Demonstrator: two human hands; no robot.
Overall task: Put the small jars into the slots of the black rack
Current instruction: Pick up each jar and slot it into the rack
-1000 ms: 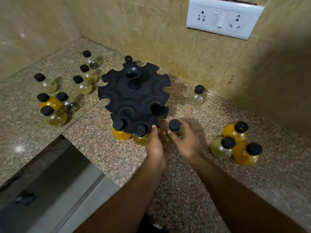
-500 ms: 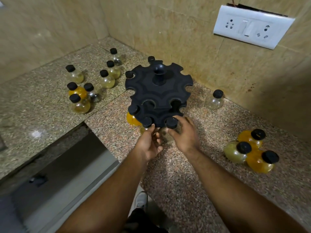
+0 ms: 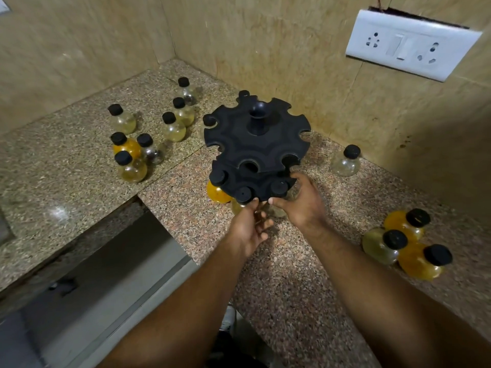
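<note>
**Three jars seated in lower tier of black rack; both hands at its near edge**

Item 1. Black rack (image 3: pixel 256 152): two-tiered, notched round the rim, central post, standing on the granite counter (image 3: pixel 292 274) near the tiled corner. Lower tier, near side, holds three capped jars: an orange jar (image 3: pixel 217 193) at left, a pale jar (image 3: pixel 243 195) in the middle, and a clear jar (image 3: pixel 279 188) at right. Upper tier: one cap sits at its left notch, another shows at the far rim; the jars below them are hidden.

Item 2. Right hand (image 3: pixel 301 205): fingers curled round the clear jar below the lower tier, thumb along the rack's edge.

Item 3. Left hand (image 3: pixel 248 227): fingers loosely bent, fingertips touching the rack's lower rim just beside the pale jar; whether it grips anything cannot be told.

Item 4. Loose jars, left group (image 3: pixel 148 134): seven on the counter, well apart from the rack, mixed pale, orange and clear.

Item 5. Loose jars, right group (image 3: pixel 403 243): three clustered, touching, two orange and one pale.

Item 6. Single clear jar (image 3: pixel 346 162): upright, near the wall, right of the rack.

Item 7. White switch plate (image 3: pixel 411 43): mounted on the wall above.
</note>
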